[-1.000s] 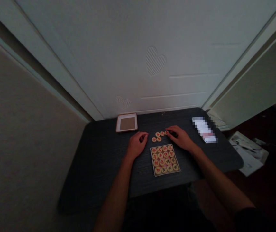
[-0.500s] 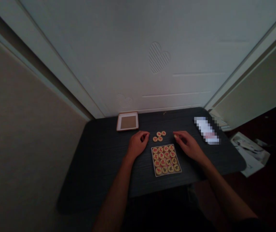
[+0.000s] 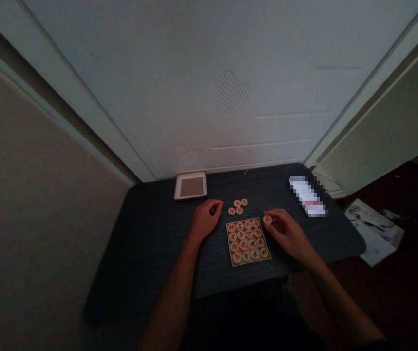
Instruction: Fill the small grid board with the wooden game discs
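Observation:
My right hand (image 3: 288,235) pinches a round wooden Chinese chess piece (image 3: 267,220) with a red character, just off the upper right corner of a square box (image 3: 230,265). Rows of chess pieces (image 3: 243,245) fill the box, most marked in red and several in black near its lower right. Behind the box, several loose red-marked pieces (image 3: 238,210) lie flat in a small cluster. My left hand (image 3: 205,218) rests on the table to the left of that cluster, fingers curled and closed, with no object visible in them.
A shallow lid (image 3: 204,196) with a pale rim and brown inside lies at the back left of the dark table (image 3: 146,253), near the white wall panel (image 3: 158,97). To the right is a blurred-out phone-like object (image 3: 307,196). A white box (image 3: 375,234) sits below the table's right side.
My right hand has come nearer, bringing its chess piece from beside the loose pieces to the box's upper right corner. The left hand stays in place; the view has shifted slightly.

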